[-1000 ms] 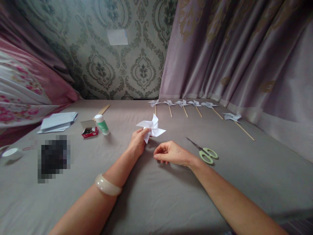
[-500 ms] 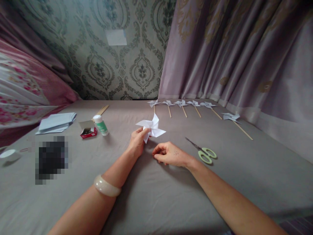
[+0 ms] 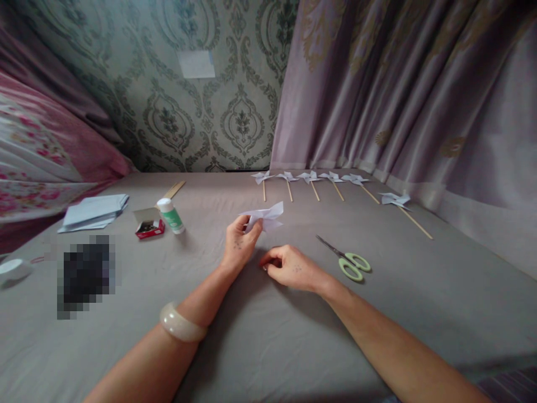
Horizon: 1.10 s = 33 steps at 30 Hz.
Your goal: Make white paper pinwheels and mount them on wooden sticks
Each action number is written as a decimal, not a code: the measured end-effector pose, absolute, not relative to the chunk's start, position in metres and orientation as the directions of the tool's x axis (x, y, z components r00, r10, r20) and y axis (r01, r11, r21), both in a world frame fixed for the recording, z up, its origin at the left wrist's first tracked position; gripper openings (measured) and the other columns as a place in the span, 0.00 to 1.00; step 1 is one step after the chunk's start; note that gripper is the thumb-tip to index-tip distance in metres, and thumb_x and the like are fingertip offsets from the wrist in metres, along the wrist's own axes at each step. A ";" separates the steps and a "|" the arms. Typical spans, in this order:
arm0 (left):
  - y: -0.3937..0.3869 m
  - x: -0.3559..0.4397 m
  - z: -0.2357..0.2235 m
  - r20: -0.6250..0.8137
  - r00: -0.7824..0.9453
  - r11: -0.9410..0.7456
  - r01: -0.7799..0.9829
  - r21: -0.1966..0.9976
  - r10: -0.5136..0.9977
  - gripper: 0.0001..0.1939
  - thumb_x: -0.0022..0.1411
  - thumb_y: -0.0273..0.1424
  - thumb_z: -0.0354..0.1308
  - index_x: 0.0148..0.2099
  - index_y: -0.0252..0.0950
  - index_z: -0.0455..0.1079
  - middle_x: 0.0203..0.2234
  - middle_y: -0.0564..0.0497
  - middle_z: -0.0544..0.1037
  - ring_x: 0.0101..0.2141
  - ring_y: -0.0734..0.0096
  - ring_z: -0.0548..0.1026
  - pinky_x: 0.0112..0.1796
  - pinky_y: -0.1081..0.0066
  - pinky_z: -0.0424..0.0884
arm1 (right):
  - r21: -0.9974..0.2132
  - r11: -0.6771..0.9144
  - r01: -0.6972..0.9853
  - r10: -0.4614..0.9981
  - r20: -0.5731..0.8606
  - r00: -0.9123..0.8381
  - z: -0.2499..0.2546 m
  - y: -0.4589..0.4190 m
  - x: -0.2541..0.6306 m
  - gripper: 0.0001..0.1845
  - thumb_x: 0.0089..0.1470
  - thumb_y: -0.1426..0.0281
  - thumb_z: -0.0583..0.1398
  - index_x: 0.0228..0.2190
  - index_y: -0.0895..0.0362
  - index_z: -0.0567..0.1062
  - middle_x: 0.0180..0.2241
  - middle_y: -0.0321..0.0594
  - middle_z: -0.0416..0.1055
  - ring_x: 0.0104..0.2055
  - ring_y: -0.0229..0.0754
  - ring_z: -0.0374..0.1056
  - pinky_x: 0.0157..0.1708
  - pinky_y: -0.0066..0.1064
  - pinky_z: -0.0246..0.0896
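A white paper pinwheel (image 3: 268,215) is held up in my left hand (image 3: 241,240), its blades tilted nearly edge-on to me. No stick shows on it. My right hand (image 3: 291,268) is low over the cloth, just right of and nearer than the left one. Its fingers are curled with the thumb and fingertips close together; a tiny light spot shows at the tips, too small to name. Scissors (image 3: 350,263) with pale green handles lie to the right of my right hand, blades pointing away and left.
Several finished pinwheels (image 3: 310,178) on sticks lie along the back right. At left are a glue stick (image 3: 171,216), a small red box (image 3: 150,226), wooden sticks (image 3: 175,189), stacked paper (image 3: 94,212), a white roll (image 3: 14,271) and a blurred dark object (image 3: 86,274).
My left hand has turned the pinwheel from facing me to nearly edge-on, rolling its back into view. My right hand has barely moved, its fingers curling slightly closer.
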<state>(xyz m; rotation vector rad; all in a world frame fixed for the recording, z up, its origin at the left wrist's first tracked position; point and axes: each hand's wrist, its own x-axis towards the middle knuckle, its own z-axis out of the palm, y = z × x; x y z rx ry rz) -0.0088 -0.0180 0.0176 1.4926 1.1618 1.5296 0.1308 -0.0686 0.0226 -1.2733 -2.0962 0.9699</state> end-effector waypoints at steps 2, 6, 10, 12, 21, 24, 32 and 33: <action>-0.019 -0.009 0.018 0.396 -0.104 -0.377 0.166 0.911 0.912 0.09 0.52 0.35 0.57 0.30 0.33 0.72 0.21 0.56 0.70 0.24 0.76 0.65 0.27 0.76 0.61 | -0.755 0.342 0.559 0.892 0.073 -0.446 0.024 -0.070 0.131 0.15 0.46 0.77 0.55 0.33 0.59 0.80 0.30 0.40 0.78 0.30 0.38 0.71 0.32 0.26 0.62; -0.020 -0.010 0.018 0.439 -0.110 -0.403 0.247 0.881 0.892 0.09 0.52 0.34 0.57 0.30 0.33 0.72 0.22 0.55 0.70 0.25 0.76 0.64 0.28 0.76 0.60 | -0.681 0.410 0.606 0.877 0.111 -0.468 0.029 -0.074 0.130 0.16 0.47 0.78 0.54 0.32 0.58 0.80 0.32 0.41 0.78 0.32 0.38 0.71 0.33 0.26 0.61; -0.019 -0.009 0.018 0.404 -0.097 -0.379 0.204 0.903 0.910 0.10 0.52 0.35 0.57 0.31 0.33 0.72 0.22 0.55 0.70 0.24 0.76 0.63 0.27 0.76 0.59 | -0.602 0.468 0.647 0.860 0.141 -0.490 0.036 -0.072 0.139 0.14 0.48 0.78 0.55 0.32 0.58 0.80 0.33 0.42 0.77 0.33 0.38 0.69 0.35 0.27 0.60; -0.018 -0.009 0.017 0.353 -0.099 -0.341 0.126 0.932 0.930 0.09 0.51 0.35 0.57 0.30 0.32 0.71 0.21 0.56 0.70 0.24 0.76 0.63 0.27 0.76 0.59 | -0.600 0.451 0.661 0.876 0.158 -0.455 0.038 -0.067 0.145 0.14 0.48 0.78 0.55 0.33 0.58 0.79 0.34 0.41 0.76 0.32 0.37 0.69 0.35 0.27 0.60; -0.009 -0.014 0.010 0.122 -0.150 -0.144 -0.149 0.978 0.981 0.11 0.46 0.35 0.59 0.30 0.32 0.72 0.20 0.55 0.71 0.21 0.78 0.63 0.24 0.76 0.55 | -0.646 0.492 0.584 0.809 0.092 -0.580 0.040 -0.065 0.151 0.08 0.48 0.77 0.59 0.30 0.57 0.78 0.29 0.36 0.73 0.29 0.33 0.65 0.31 0.25 0.57; -0.005 -0.015 0.006 0.049 -0.157 -0.084 -0.224 0.971 0.986 0.12 0.43 0.35 0.61 0.29 0.32 0.71 0.19 0.55 0.71 0.20 0.78 0.63 0.23 0.76 0.54 | -0.663 0.505 0.553 0.786 0.088 -0.612 0.037 -0.067 0.149 0.07 0.49 0.77 0.59 0.30 0.58 0.77 0.30 0.36 0.73 0.29 0.33 0.64 0.31 0.24 0.57; -0.005 -0.015 0.005 -0.012 -0.155 -0.030 -0.271 0.962 0.988 0.12 0.40 0.35 0.63 0.27 0.32 0.71 0.17 0.55 0.70 0.19 0.78 0.62 0.22 0.76 0.53 | -0.630 0.534 0.564 0.767 0.079 -0.637 0.035 -0.068 0.145 0.07 0.50 0.78 0.59 0.30 0.58 0.77 0.30 0.37 0.70 0.30 0.33 0.64 0.33 0.25 0.57; -0.005 -0.015 0.006 -0.014 -0.153 -0.028 -0.271 0.962 0.988 0.12 0.40 0.35 0.63 0.27 0.32 0.71 0.17 0.55 0.71 0.19 0.78 0.62 0.22 0.76 0.53 | -0.619 0.543 0.567 0.766 0.088 -0.637 0.035 -0.068 0.144 0.07 0.51 0.78 0.59 0.30 0.58 0.77 0.31 0.38 0.70 0.31 0.34 0.64 0.33 0.25 0.57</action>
